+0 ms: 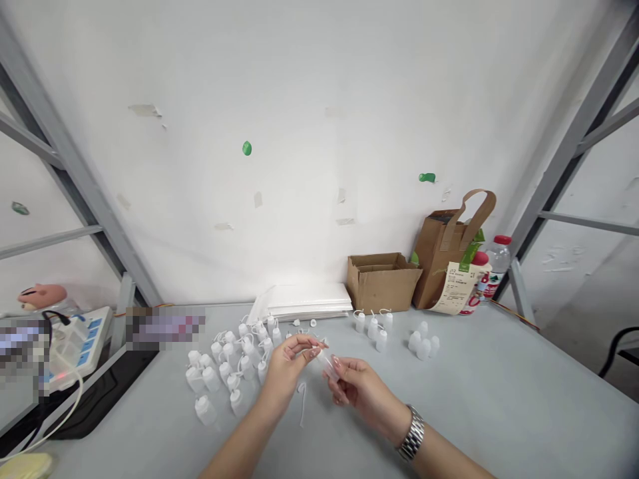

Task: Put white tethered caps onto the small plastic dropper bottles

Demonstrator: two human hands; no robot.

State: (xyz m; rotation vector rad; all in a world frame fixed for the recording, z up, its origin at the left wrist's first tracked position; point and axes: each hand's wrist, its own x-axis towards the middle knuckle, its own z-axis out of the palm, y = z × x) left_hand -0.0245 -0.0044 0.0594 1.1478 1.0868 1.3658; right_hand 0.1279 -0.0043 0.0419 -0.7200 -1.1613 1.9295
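A small translucent plastic bottle [328, 365] is held tilted over the table between my two hands. My right hand [360, 386] grips its body, fingers closed around it. At the upper end, my left hand [293, 352] pinches the bottle's top; the fingertips hide the exact part. A thin white bent tube [302, 403] lies on the table just below my hands. Left of them stand several white-capped bottles [228, 352], many with bent tubes on top. Two small white caps [313, 323] sit behind my hands.
Several tube-topped bottles [373, 327] and a cluster of bottles without visible tubes [422, 347] stand to the right. At the back are white flat sheets [309, 303], an open cardboard box [383, 286], a paper bag [434, 259] and drink bottles. A power strip [92, 346] lies left.
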